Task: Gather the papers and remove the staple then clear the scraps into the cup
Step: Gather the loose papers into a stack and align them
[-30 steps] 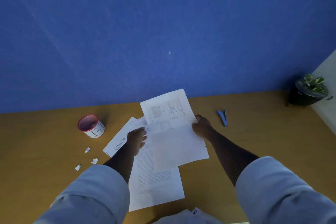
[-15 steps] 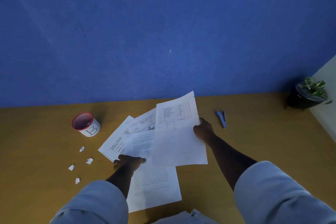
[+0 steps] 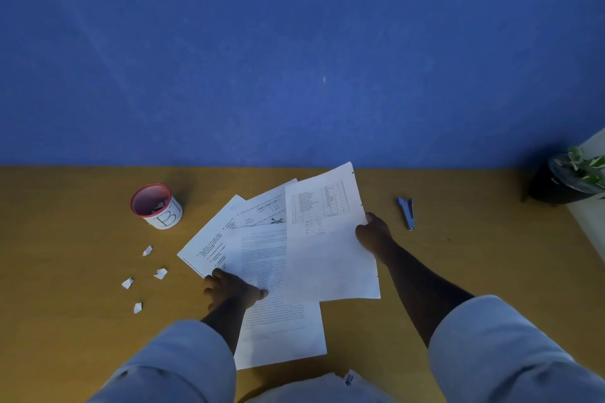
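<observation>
Table (image 3: 458,271) surface lies bare between the fanned papers (image 3: 262,258) and staple remover (image 3: 407,213). Right hand (image 3: 373,234) pinches the top sheet (image 3: 327,249) at its right edge. Left hand (image 3: 230,289), fingers curled, grips the lower sheets. Scraps (image 3: 160,273) lie left, below the cup (image 3: 156,205).

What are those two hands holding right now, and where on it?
The right hand pinches the top sheet at its right edge. The left hand grips the lower sheets at their left edge.
</observation>
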The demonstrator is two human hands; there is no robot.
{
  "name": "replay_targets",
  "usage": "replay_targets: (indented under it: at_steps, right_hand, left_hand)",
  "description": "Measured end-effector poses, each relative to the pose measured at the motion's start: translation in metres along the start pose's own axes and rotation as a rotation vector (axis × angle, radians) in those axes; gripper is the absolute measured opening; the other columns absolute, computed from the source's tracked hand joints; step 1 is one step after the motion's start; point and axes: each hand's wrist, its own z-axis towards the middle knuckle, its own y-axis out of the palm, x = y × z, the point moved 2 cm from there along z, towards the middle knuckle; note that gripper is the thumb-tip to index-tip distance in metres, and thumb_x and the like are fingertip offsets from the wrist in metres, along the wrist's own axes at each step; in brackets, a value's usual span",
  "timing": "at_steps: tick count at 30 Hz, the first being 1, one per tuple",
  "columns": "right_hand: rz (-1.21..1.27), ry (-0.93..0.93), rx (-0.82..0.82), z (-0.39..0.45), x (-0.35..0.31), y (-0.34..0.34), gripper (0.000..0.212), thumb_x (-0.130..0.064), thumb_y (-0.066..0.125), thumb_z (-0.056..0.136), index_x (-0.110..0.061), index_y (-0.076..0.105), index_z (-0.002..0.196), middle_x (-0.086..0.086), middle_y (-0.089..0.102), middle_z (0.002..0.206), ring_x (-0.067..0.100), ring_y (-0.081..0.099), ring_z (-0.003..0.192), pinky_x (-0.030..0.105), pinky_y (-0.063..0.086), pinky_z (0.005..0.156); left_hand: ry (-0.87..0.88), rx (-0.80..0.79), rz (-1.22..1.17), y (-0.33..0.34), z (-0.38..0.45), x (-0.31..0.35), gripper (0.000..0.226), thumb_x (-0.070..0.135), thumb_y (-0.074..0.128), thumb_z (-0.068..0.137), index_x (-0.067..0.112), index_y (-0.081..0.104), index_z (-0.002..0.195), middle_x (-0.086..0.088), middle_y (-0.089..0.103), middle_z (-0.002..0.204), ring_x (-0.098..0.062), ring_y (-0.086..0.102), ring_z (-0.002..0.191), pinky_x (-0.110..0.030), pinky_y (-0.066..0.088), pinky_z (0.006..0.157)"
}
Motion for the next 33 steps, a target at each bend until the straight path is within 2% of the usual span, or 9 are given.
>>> replay_targets:
  at_steps: [4,14,16,18,21,24,27,29,33]
  right_hand:
    - [-0.066,0.017,0.046,0.001,0.001,0.003,0.046,-0.005,0.043,0.085,-0.01,0.052,0.13,0.007,0.057,0.13,0.022,0.053,0.099,0.028,0.046,0.076]
    - [-0.063,0.047,0.01,0.006,0.007,0.007,0.038,-0.005,0.049,0.088,-0.011,0.052,0.126,0.007,0.057,0.128,0.018,0.048,0.093,0.026,0.046,0.071]
    - [-0.064,0.052,-0.002,0.006,0.006,0.006,0.039,-0.006,0.047,0.089,-0.012,0.052,0.126,0.006,0.056,0.129,0.019,0.049,0.095,0.026,0.045,0.071]
    - [-0.04,0.055,0.001,0.006,0.004,0.005,0.041,-0.005,0.047,0.089,-0.012,0.051,0.129,0.006,0.056,0.131,0.022,0.051,0.1,0.026,0.044,0.07]
    - [0.005,0.07,0.013,0.008,0.002,0.002,0.043,-0.005,0.047,0.089,-0.012,0.051,0.131,0.006,0.055,0.132,0.026,0.054,0.108,0.027,0.045,0.071]
    - [0.067,0.083,0.016,0.011,0.002,0.0,0.042,-0.005,0.047,0.087,-0.012,0.053,0.128,0.007,0.057,0.129,0.024,0.054,0.1,0.028,0.045,0.073]
    - [0.102,0.088,0.018,0.012,0.002,-0.002,0.041,-0.003,0.047,0.086,-0.011,0.055,0.126,0.006,0.058,0.125,0.022,0.052,0.096,0.026,0.044,0.074]
    - [0.123,0.098,0.014,0.013,0.003,-0.004,0.041,-0.003,0.047,0.086,-0.011,0.055,0.125,0.005,0.058,0.121,0.022,0.052,0.096,0.026,0.044,0.074]
    - [0.17,0.146,-0.031,0.013,0.0,-0.004,0.034,-0.004,0.045,0.084,-0.015,0.057,0.114,0.003,0.057,0.103,0.022,0.054,0.086,0.021,0.04,0.056]
  left_hand:
    - [-0.043,-0.023,-0.082,0.001,0.001,0.0,0.127,0.047,0.096,0.049,0.012,0.017,0.142,-0.013,0.034,0.14,-0.031,0.041,0.127,-0.043,0.04,0.107]
    - [-0.093,-0.013,0.12,-0.001,0.007,0.0,0.13,0.058,0.092,0.048,0.01,0.016,0.142,-0.013,0.031,0.142,-0.029,0.037,0.128,-0.041,0.037,0.109]
    - [-0.07,-0.027,0.053,0.0,0.01,0.0,0.127,0.051,0.094,0.048,0.01,0.018,0.141,-0.012,0.036,0.138,-0.029,0.043,0.123,-0.04,0.043,0.102]
    - [-0.035,-0.091,-0.134,0.001,0.013,0.001,0.122,0.039,0.096,0.053,0.013,0.016,0.142,-0.01,0.043,0.134,-0.029,0.052,0.114,-0.036,0.051,0.089]
    - [-0.013,-0.185,-0.405,0.003,0.016,0.003,0.098,0.027,0.089,0.069,0.016,0.02,0.139,-0.007,0.049,0.128,-0.028,0.057,0.102,-0.032,0.058,0.076]
    - [0.104,-0.064,-0.338,-0.003,0.012,0.005,0.064,0.027,0.084,0.076,0.014,0.04,0.121,-0.006,0.058,0.115,-0.018,0.056,0.084,-0.026,0.054,0.063]
    - [0.146,-0.003,-0.347,-0.011,0.009,0.01,0.038,0.026,0.074,0.086,0.01,0.054,0.114,-0.012,0.064,0.119,-0.027,0.06,0.093,-0.037,0.056,0.083]
    - [0.146,-0.034,-0.405,-0.014,0.01,0.013,0.041,0.024,0.066,0.092,0.005,0.056,0.126,-0.015,0.062,0.127,-0.033,0.06,0.107,-0.039,0.052,0.091]
    - [0.271,-0.129,-0.476,-0.021,0.01,0.026,0.029,0.024,0.057,0.098,0.01,0.054,0.124,-0.012,0.061,0.123,-0.021,0.056,0.095,-0.033,0.047,0.08]
